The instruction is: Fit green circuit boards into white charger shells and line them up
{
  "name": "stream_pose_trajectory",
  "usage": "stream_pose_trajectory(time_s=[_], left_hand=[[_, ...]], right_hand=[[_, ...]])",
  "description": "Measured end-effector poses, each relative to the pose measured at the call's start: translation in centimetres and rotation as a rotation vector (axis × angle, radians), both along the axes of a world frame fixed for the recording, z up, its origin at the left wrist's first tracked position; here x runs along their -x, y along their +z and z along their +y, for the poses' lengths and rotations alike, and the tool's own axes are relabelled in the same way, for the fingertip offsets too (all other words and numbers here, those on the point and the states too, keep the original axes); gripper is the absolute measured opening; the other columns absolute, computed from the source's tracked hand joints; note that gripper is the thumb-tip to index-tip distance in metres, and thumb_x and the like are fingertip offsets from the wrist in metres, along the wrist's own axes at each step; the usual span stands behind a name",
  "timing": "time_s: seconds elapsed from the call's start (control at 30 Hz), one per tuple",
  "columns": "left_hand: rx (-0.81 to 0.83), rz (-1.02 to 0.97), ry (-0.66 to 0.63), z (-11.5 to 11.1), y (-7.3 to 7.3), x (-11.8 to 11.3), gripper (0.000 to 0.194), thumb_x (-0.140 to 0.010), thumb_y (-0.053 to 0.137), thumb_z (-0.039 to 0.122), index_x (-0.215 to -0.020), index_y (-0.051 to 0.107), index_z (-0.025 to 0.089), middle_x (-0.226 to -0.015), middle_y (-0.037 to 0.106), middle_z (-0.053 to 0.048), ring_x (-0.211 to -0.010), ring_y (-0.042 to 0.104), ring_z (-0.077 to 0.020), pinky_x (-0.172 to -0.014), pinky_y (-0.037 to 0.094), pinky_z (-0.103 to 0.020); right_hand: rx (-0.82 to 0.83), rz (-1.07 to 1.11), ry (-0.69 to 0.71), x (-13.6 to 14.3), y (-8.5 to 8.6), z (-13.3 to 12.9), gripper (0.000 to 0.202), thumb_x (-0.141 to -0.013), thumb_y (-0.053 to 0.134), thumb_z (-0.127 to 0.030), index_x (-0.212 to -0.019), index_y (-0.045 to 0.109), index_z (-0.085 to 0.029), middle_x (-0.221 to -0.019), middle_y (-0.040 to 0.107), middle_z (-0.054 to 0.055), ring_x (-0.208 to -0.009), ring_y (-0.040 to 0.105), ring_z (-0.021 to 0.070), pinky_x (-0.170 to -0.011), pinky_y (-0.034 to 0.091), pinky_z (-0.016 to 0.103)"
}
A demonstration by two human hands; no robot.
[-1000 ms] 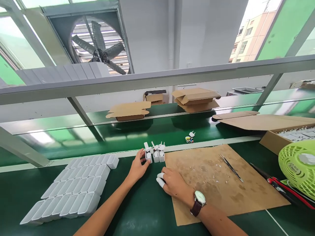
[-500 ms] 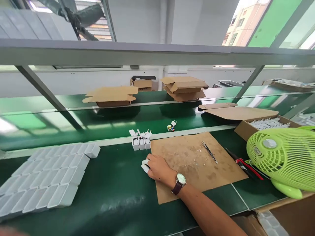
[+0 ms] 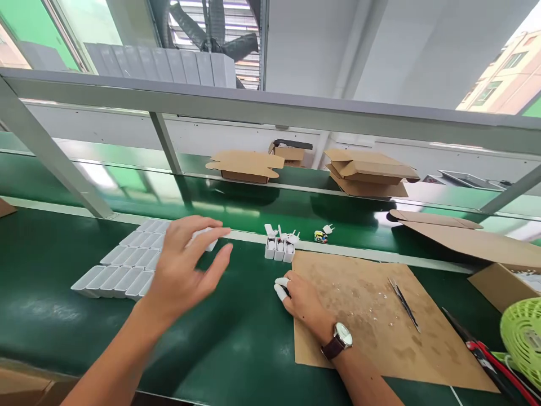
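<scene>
My left hand is raised over the table in front of the white open trays, its thumb and fingers apart and nothing between them. It hides part of the trays. White covers sit on two fingertips of my right hand, which rests at the left edge of the brown board. Its fingers are curled, and whatever may lie under them is hidden. Just beyond it stand small white boxes with white plug-like parts sticking up. A small yellow and blue component with a white plug lies farther back.
Tweezers lie on the board. Red-handled pliers and a green fan are at the right. Flattened cartons lie on the back ledge, and an open carton stands at the right. A metal rail crosses above.
The view has turned left. My left hand has come in from the lower left edge and is now raised near the trays, fingers spread. My right hand stays at the board's left edge.
</scene>
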State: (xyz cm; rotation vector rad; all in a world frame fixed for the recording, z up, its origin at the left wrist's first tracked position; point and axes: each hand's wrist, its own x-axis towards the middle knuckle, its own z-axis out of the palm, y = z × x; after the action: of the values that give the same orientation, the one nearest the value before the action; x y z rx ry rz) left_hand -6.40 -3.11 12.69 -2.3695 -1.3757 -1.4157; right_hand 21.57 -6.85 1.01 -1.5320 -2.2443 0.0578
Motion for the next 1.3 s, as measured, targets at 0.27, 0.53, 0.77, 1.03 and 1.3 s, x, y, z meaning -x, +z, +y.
stream_pose_trajectory(time_s=[0.27,0.53,0.77,1.03,1.3], left_hand=[[0.169,0.511,0.32,8.8,-6.1,2.1,0.012,-0.083,0.061,0.017,-0.074,0.07,0.014,-0.132,0.063,-0.026,-0.147,0.036,-0.0505,-0.111,0.037,-0.069],[0.255,0.236,-0.135,5.2,-7.2,-2.4,0.02,-0.089,0.05,0.026,-0.08,0.067,0.021,-0.126,0.069,-0.014,-0.114,0.068,-0.0344,-0.091,0.058,-0.049],[0.328,0.035,-0.491,1.5,-9.8,-4.5,0.016,-0.092,0.049,0.022,-0.089,0.065,0.023,-0.123,0.069,-0.009,-0.1,0.072,-0.0243,-0.083,0.06,-0.035],[0.431,-0.039,-0.63,1.0,-10.8,-4.3,0.017,-0.094,0.046,0.017,-0.099,0.061,0.022,-0.123,0.066,-0.01,-0.093,0.069,-0.021,-0.078,0.056,-0.032],[0.441,-0.03,-0.614,0.3,-11.0,-3.6,0.007,-0.089,0.064,0.023,-0.095,0.061,0.023,-0.114,0.067,-0.006,-0.087,0.068,-0.0208,-0.07,0.053,-0.029]], right_hand=[[0.0,0.032,-0.039,0.2,-0.2,0.1,0.019,-0.099,0.056,-0.015,-0.09,0.071,-0.022,-0.083,0.064,0.002,-0.073,0.059,0.0172,-0.067,0.042,0.028],[0.062,0.109,-0.029,-0.9,1.0,0.1,0.02,-0.095,0.056,-0.016,-0.089,0.073,-0.025,-0.082,0.07,0.0,-0.07,0.063,0.0165,-0.065,0.049,0.026],[-0.008,0.172,-0.291,-7.0,3.1,3.8,0.031,-0.096,0.044,-0.026,-0.101,0.073,-0.02,-0.09,0.075,0.008,-0.075,0.069,0.0238,-0.07,0.057,0.035],[-0.04,0.106,-0.424,-8.8,1.6,12.3,0.009,-0.08,0.059,-0.023,-0.084,0.067,-0.021,-0.08,0.072,0.009,-0.076,0.071,0.0275,-0.063,0.054,0.032],[-0.091,0.263,-0.486,-8.5,3.2,14.1,0.021,-0.076,0.062,-0.034,-0.087,0.074,-0.021,-0.077,0.075,0.009,-0.073,0.073,0.0288,-0.065,0.058,0.036]])
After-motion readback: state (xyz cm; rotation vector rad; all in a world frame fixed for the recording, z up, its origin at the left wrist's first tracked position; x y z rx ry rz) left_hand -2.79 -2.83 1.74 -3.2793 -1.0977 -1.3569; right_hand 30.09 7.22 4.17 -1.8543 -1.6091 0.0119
